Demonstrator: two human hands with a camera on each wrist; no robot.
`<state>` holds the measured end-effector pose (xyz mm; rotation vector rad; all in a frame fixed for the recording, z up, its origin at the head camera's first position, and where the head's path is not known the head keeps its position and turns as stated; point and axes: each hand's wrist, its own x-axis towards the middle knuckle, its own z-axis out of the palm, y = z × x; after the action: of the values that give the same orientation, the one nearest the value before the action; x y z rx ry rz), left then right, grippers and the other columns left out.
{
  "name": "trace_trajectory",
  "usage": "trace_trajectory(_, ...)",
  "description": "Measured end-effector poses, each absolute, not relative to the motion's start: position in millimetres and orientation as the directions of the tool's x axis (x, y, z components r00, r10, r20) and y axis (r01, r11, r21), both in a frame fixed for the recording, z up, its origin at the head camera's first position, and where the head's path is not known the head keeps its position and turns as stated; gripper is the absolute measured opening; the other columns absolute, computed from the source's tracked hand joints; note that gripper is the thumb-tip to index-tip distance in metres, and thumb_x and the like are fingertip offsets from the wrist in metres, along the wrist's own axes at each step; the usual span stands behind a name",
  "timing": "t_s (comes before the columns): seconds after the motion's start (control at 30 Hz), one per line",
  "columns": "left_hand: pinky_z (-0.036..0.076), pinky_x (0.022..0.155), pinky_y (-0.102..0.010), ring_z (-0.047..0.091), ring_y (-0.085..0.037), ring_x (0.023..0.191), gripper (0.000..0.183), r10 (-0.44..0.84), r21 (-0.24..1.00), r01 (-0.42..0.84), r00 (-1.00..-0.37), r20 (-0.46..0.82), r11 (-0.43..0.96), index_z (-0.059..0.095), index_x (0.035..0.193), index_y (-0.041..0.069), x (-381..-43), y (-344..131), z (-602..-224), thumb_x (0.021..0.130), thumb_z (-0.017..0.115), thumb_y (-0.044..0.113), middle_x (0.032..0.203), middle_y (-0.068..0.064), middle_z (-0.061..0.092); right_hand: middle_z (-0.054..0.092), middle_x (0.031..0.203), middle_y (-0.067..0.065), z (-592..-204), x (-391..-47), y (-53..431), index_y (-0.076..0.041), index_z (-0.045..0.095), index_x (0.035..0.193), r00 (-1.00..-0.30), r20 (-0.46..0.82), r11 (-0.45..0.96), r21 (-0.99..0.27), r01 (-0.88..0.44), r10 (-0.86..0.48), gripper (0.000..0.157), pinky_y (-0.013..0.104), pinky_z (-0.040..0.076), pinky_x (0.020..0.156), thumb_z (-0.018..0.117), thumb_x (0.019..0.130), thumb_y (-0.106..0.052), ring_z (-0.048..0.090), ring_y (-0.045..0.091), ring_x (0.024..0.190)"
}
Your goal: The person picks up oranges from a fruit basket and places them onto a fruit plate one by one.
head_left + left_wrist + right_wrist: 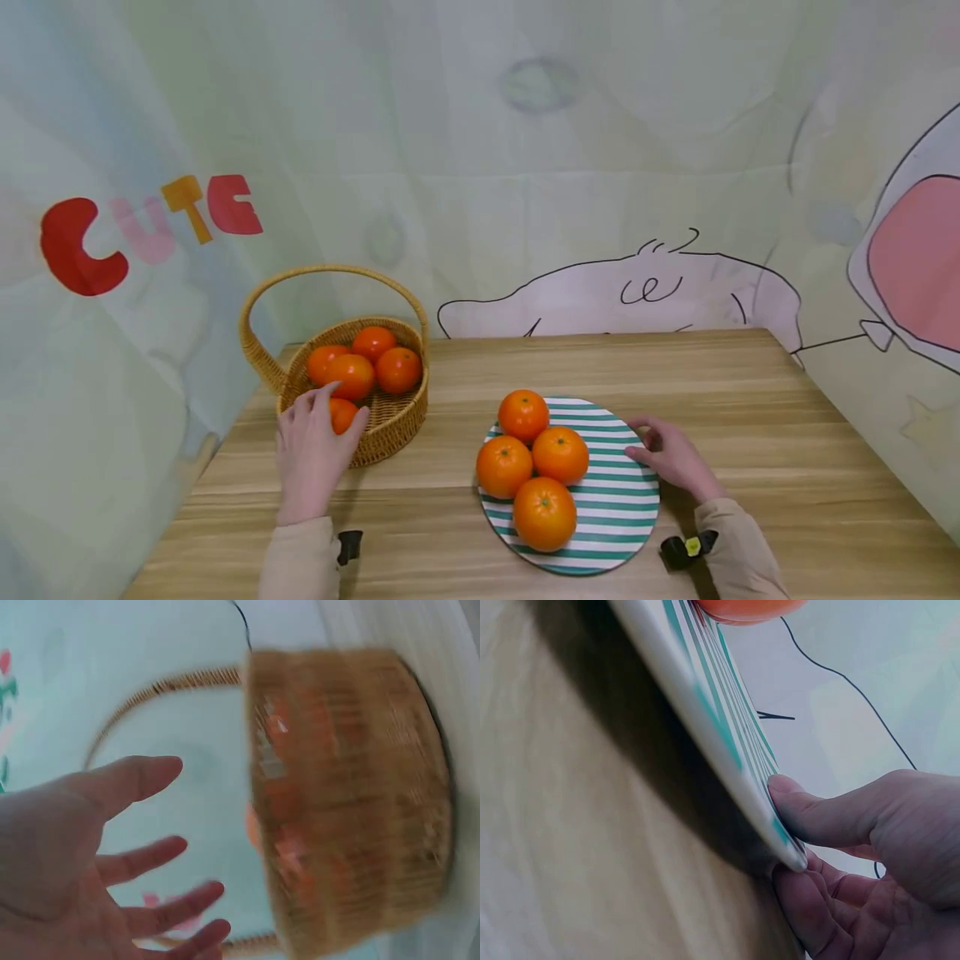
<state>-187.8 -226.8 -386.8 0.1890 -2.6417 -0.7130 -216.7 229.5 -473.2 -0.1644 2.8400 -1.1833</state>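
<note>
My left hand (313, 446) is over the near side of a wicker basket (393, 429), its fingers spread apart and holding nothing. Inside the basket lie several glossy red-orange fruits that look like tomatoes (352, 377); the closest one (342, 415) is partly hidden by this hand. In the left wrist view the fingers point toward the blurred basket wall (352, 802). My right hand (672, 460) pinches the rim of a round green-and-white striped plate (611, 508), thumb on top and fingers beneath, as the right wrist view shows. Several oranges (545, 514) sit on the plate's left half.
The basket's tall arched handle (330, 269) rises above the fruit. Both stand on a wood-grain table (420, 533), the plate right of the basket. A printed curtain (465, 167) hangs behind the table's far edge and along both sides.
</note>
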Motion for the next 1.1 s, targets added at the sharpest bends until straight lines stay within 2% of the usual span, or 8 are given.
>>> trace_trajectory(0.1, 0.027, 0.108, -0.070, 0.034, -0.061, 0.129, 0.066, -0.293, 0.517, -0.141, -0.929, 0.226, 0.844, 0.045, 0.145, 0.004, -189, -247, -389, 0.093, 0.066, 0.040, 0.142, -0.038, 0.044, 0.053, 0.084, 0.006, -474, -217, 229, -0.001, 0.061, 0.127, -0.993, -0.012, 0.702, -0.708, -0.075, -0.118, 0.039, 0.030, 0.037, 0.069, 0.072, 0.091, -0.012, 0.049, 0.019, 0.079)
trace_trajectory(0.23, 0.026, 0.107, -0.069, 0.037, -0.062, 0.125, 0.074, -0.299, 0.494, -0.203, -0.946, 0.123, 0.845, 0.040, 0.148, 0.005, -196, -258, -393, 0.092, 0.064, 0.046, 0.143, -0.040, 0.044, 0.054, 0.084, 0.006, -475, -217, 228, -0.001, 0.061, 0.127, -0.992, -0.008, 0.707, -0.703, -0.082, -0.123, 0.040, 0.029, 0.037, 0.068, 0.072, 0.091, -0.013, 0.049, 0.018, 0.078)
trace_trajectory(0.47, 0.029, 0.103, -0.068, 0.049, -0.058, 0.119, 0.080, -0.267, 0.413, -0.223, -0.962, 0.052, 0.883, 0.040, 0.147, 0.004, -210, -266, -398, 0.086, 0.069, 0.048, 0.135, -0.037, 0.054, 0.054, 0.084, 0.005, -475, -217, 228, -0.001, 0.061, 0.127, -0.991, -0.010, 0.701, -0.708, -0.087, -0.133, 0.039, 0.029, 0.037, 0.068, 0.072, 0.091, -0.014, 0.049, 0.018, 0.078)
trace_trajectory(0.67, 0.022, 0.107, -0.068, 0.055, -0.053, 0.120, 0.088, -0.218, 0.358, -0.223, -0.974, -0.053, 0.907, 0.042, 0.145, -0.001, -224, -273, -397, 0.083, 0.073, 0.053, 0.134, -0.037, 0.055, 0.054, 0.083, 0.005, -475, -217, 231, 0.000, 0.061, 0.127, -0.991, 0.004, 0.707, -0.701, -0.100, -0.136, 0.040, 0.027, 0.037, 0.067, 0.072, 0.091, -0.015, 0.049, 0.018, 0.078)
trace_trajectory(0.8, 0.019, 0.110, -0.072, 0.051, -0.054, 0.125, 0.093, -0.196, 0.311, -0.228, -0.972, -0.132, 0.923, 0.039, 0.146, -0.005, -232, -276, -395, 0.083, 0.073, 0.054, 0.136, -0.040, 0.053, 0.054, 0.083, 0.004, -474, -216, 233, 0.000, 0.061, 0.127, -0.990, 0.002, 0.714, -0.692, -0.105, -0.143, 0.040, 0.028, 0.036, 0.067, 0.072, 0.092, -0.016, 0.049, 0.018, 0.078)
trace_trajectory(0.93, 0.013, 0.113, -0.075, 0.044, -0.057, 0.133, 0.091, -0.173, 0.293, -0.226, -0.965, -0.196, 0.929, 0.032, 0.149, -0.007, -238, -277, -393, 0.086, 0.071, 0.046, 0.140, -0.041, 0.048, 0.054, 0.083, 0.004, -473, -216, 233, 0.000, 0.061, 0.127, -0.991, -0.005, 0.720, -0.687, -0.093, -0.133, 0.041, 0.029, 0.037, 0.067, 0.072, 0.092, -0.016, 0.049, 0.018, 0.079)
trace_trajectory(1.1, 0.006, 0.115, -0.075, 0.037, -0.060, 0.137, 0.090, -0.182, 0.306, -0.236, -0.964, -0.196, 0.922, 0.031, 0.150, -0.007, -241, -279, -396, 0.087, 0.072, 0.041, 0.144, -0.042, 0.042, 0.055, 0.084, 0.005, -470, -216, 229, -0.001, 0.060, 0.128, -0.993, -0.025, 0.720, -0.691, -0.068, -0.118, 0.042, 0.029, 0.038, 0.068, 0.072, 0.092, -0.016, 0.050, 0.019, 0.079)
